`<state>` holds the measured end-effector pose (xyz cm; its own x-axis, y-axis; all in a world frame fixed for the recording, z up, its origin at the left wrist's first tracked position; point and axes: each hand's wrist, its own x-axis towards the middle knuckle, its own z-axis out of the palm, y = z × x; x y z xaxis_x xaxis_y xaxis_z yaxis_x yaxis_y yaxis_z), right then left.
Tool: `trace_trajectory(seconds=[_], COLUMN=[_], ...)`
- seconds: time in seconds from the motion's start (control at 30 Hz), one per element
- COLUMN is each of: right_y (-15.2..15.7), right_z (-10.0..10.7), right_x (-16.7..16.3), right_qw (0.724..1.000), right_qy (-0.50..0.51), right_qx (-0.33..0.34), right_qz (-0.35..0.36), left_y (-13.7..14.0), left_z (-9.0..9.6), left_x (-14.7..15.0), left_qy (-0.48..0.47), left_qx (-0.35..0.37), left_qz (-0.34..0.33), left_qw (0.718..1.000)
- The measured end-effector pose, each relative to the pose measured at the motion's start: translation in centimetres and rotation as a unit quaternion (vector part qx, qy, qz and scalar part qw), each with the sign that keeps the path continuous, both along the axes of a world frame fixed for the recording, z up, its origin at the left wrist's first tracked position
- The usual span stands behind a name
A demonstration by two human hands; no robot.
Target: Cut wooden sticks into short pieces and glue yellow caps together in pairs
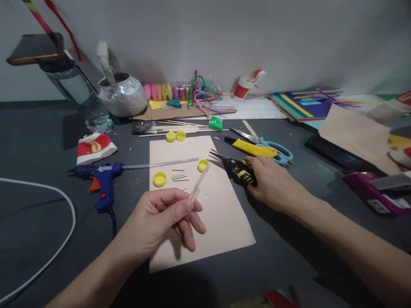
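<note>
Between its thumb and index finger, my left hand [173, 216] pinches a flat pale wooden stick [203, 176] and what looks like a shorter stick beside it, held above a beige sheet of paper [212, 226]. My right hand [268, 182] is closed around the handles of black and yellow pliers [236, 166], whose jaws point left over the paper's right edge. A yellow bottle cap [203, 165] lies just past the stick's tip. Several short cut sticks [180, 176] rest on the paper near another yellow cap [159, 179].
A blue glue gun [105, 179] lies on the left, its glue stick reaching over the paper. Behind the pliers are a yellow utility knife [253, 148] and blue-handled scissors [279, 149]. A metal kettle [123, 96] stands at the back, and a purple tape dispenser [369, 192] sits right.
</note>
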<state>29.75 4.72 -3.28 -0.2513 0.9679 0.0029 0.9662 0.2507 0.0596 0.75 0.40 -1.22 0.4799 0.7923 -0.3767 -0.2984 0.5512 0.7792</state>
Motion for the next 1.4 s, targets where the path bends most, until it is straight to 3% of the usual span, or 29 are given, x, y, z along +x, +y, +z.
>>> trace_trajectory(seconds=[0.13, 0.23, 0.33, 0.53, 0.77, 1.4], right_y=[-1.8, -3.6, -4.5, -3.8, -3.1, -3.0], right_z=[1.8, 3.4, 4.1, 4.4, 4.4, 4.6], right_x=[0.4, -0.3, -1.3, -2.9, -4.4, -4.6], right_qw=[0.993, 0.971, 0.954, 0.944, 0.924, 0.925], right_qy=[0.108, 0.212, 0.25, 0.256, 0.287, 0.275], right_qx=[0.028, -0.04, -0.084, -0.111, -0.185, -0.19], right_qz=[0.023, 0.106, 0.143, 0.177, 0.17, 0.179], left_y=[0.1, 0.3, 0.2, -0.3, -0.1, -0.1], left_z=[0.1, 0.0, 0.0, 0.0, -0.1, -0.2], left_x=[-0.2, -0.4, -0.5, -0.8, -0.9, -0.9], left_qy=[-0.021, -0.038, -0.068, -0.111, -0.089, -0.072], left_qx=[-0.005, -0.012, -0.027, -0.067, -0.094, -0.096], left_qz=[-0.001, -0.003, -0.013, -0.039, -0.066, -0.094], left_qw=[1.0, 0.999, 0.997, 0.991, 0.989, 0.988])
